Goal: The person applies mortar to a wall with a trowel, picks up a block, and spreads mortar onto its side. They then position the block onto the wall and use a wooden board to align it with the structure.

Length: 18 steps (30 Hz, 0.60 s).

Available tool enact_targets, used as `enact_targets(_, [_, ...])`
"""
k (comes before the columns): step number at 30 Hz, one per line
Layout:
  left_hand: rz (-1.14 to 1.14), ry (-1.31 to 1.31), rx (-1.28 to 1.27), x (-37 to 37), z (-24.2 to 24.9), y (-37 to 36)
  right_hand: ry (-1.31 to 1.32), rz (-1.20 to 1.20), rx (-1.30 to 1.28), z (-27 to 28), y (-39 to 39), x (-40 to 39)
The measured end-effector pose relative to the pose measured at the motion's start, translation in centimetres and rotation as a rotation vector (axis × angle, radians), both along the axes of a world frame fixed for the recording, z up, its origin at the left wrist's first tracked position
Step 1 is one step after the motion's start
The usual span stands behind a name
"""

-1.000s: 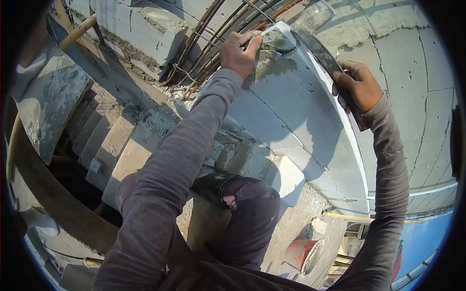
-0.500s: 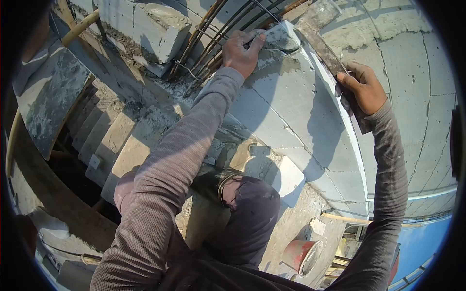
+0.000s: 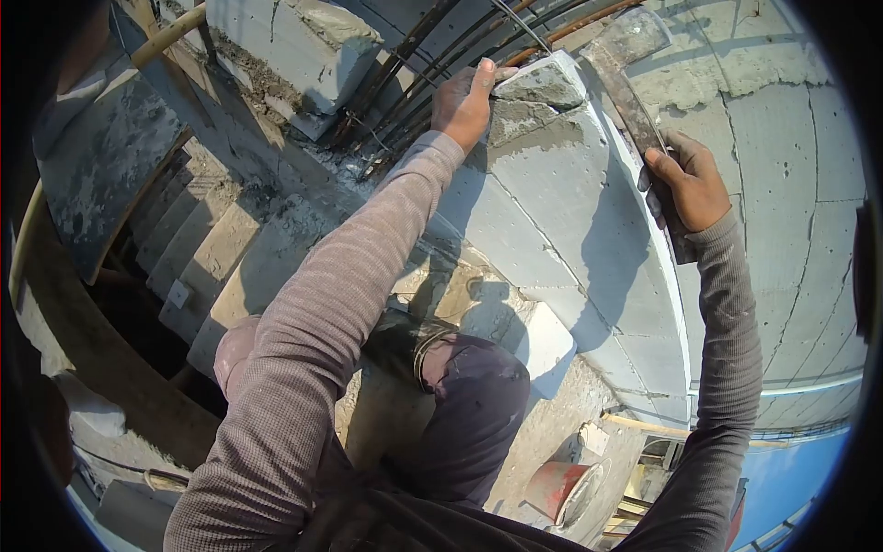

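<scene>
My right hand is closed round the long shank of a flat, mortar-stained metal tool with an L-shaped head, held against the outer side of the block wall. At the wall's upper end, a small broken block piece sits over a patch of wet grey mortar. My left hand is beside that piece. Its thumb is raised and apart, and its fingertips touch the piece's near corner. Part of the left fingers is hidden behind the hand.
Steel rebar runs just beyond my left hand. A large light block stands at the upper left, above concrete steps. On the floor lie a white block and a red bucket. A mortar-smeared board is far left.
My left thumb has lifted off the broken block piece, and the hand has shifted slightly left of it. My right hand still holds the metal tool in nearly the same place. The view has shifted a little.
</scene>
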<state>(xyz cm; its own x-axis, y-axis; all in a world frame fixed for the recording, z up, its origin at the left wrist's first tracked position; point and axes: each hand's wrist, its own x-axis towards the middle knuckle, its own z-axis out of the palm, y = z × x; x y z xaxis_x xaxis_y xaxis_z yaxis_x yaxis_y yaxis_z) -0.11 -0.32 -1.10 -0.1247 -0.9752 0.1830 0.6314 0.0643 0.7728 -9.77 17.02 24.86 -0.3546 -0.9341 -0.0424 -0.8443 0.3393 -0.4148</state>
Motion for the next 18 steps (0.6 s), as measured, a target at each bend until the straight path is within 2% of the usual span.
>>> enact_targets(2, [0.042, -0.047, -0.033, -0.1, -0.3, -0.2, -0.021, -0.023, 0.005, 0.1, 0.1, 1.3])
enact_targets(3, [0.078, -0.098, -0.064, 0.0, -0.2, -0.3, 0.016, 0.054, -0.102, -1.2, -0.4, 0.8])
enact_targets(6, [0.135, -0.167, -0.185, 0.5, -0.3, 0.0, -0.038, -0.015, 0.015, -0.5, 0.1, 1.3])
enact_targets(10, [0.222, -0.249, -0.213, 1.0, 0.4, 0.5, -0.028, -0.003, -0.022, -1.0, 0.2, 1.2])
enact_targets(16, [0.197, -0.256, -0.189, 0.7, 0.3, 0.7, -0.053, -0.022, 0.045, -0.7, 0.3, 0.9])
enact_targets(18, [0.184, -0.243, -0.175, 0.8, 0.6, 1.0, -0.011, 0.016, -0.008, -1.6, 0.4, -0.2])
